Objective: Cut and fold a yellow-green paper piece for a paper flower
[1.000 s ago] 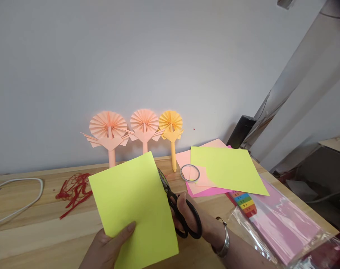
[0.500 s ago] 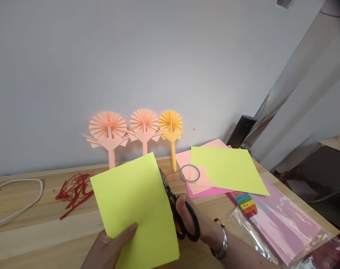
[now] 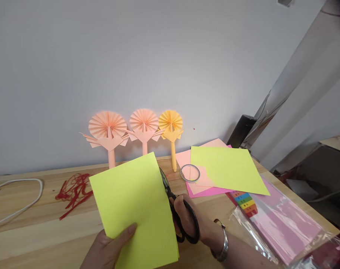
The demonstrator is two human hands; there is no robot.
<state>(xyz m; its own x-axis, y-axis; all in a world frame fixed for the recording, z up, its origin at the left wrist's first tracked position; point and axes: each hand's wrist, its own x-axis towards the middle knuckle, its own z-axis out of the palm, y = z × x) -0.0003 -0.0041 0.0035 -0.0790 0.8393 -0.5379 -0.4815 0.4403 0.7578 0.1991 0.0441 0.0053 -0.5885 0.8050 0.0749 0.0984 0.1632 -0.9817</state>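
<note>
A folded sheet of yellow-green paper is pinched in my left hand, with the thumb on top and the other fingers hidden beneath. My right hand grips black-handled scissors, the thumb through one loop. The scissors' blades run along the paper's right edge, partly hidden behind it; whether they are cutting I cannot tell. Behind the paper, two peach paper fans and a yellow-orange paper fan with rolled handles lean against the wall.
Red string lies tangled at left beside a white cable. To the right are another yellow-green sheet, a roll of clear tape, a plastic paper pack and a black bottle.
The yellow-green paper has shifted very slightly left at its top. Both hands and the scissors stay almost in the same place.
</note>
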